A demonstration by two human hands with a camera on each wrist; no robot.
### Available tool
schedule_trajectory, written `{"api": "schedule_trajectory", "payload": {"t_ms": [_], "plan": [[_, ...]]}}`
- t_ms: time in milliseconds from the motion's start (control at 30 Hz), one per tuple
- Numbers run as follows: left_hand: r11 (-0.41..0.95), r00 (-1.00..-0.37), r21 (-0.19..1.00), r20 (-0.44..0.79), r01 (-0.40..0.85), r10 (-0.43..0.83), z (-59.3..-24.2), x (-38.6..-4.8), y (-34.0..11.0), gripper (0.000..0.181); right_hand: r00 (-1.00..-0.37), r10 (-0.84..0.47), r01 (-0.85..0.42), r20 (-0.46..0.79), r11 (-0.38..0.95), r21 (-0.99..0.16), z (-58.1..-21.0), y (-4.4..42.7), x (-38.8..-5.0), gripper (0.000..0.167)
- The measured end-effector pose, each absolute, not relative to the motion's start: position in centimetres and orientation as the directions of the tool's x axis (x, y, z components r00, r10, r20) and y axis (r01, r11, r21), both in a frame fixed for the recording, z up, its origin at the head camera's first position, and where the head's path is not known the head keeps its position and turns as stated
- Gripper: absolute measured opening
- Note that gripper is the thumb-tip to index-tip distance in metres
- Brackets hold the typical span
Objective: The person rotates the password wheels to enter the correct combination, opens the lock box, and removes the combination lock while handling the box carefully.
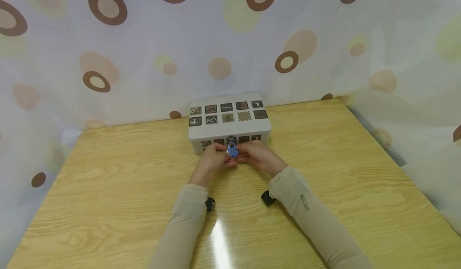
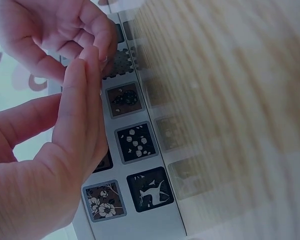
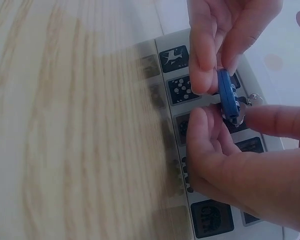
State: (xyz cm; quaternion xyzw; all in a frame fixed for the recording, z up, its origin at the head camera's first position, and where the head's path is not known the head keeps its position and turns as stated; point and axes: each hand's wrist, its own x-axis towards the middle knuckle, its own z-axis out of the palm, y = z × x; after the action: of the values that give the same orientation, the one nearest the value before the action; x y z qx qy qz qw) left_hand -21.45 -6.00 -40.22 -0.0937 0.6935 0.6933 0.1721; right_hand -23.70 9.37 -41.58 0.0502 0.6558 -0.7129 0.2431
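Observation:
A small blue combination padlock (image 1: 233,151) with number dials hangs at the front metal latch (image 1: 231,139) of a white box (image 1: 230,130), whose lid is down. My left hand (image 1: 211,159) pinches the padlock from the left between thumb and fingers. From the other side my right hand (image 1: 262,156) holds it too, its thumb near the metal shackle in the right wrist view. There the blue lock body (image 3: 228,95) appears edge-on between both hands. Fingers hide the padlock in the left wrist view. Whether the shackle is locked, I cannot tell.
Dark picture squares (image 1: 211,109) decorate the box's lid and front. The box stands on a wood-grain table (image 1: 126,197), close to a hanging cloth (image 1: 187,33) with circle prints. Black wrist devices (image 1: 267,198) sit under both sleeves.

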Motion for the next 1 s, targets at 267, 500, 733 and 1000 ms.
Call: {"api": "schedule_trajectory", "payload": {"t_ms": [267, 500, 733, 1000], "plan": [[0.047, -0.919, 0.926, -0.378, -0.375, 0.109, -40.27, -21.66, -6.04, 0.030, -0.877, -0.272, 0.425, -0.396, -0.057, -0.903, -41.51, 9.27, -23.67, 0.035], [0.041, -0.920, 0.926, -0.376, -0.374, 0.113, -40.40, -21.71, -6.12, 0.028, -0.883, -0.308, 0.387, -0.354, -0.051, -0.921, -41.70, 9.07, -23.46, 0.035], [0.044, -0.920, 0.926, -0.377, -0.374, 0.109, -40.11, -21.50, -6.22, 0.026, -0.891, -0.316, 0.358, -0.326, -0.046, -0.933, -42.01, 8.66, -23.29, 0.033], [0.045, -0.921, 0.929, -0.370, -0.367, 0.121, -40.16, -21.51, -6.28, 0.027, -0.891, -0.315, 0.373, -0.327, -0.097, -0.923, -42.05, 8.77, -23.32, 0.034]]}}
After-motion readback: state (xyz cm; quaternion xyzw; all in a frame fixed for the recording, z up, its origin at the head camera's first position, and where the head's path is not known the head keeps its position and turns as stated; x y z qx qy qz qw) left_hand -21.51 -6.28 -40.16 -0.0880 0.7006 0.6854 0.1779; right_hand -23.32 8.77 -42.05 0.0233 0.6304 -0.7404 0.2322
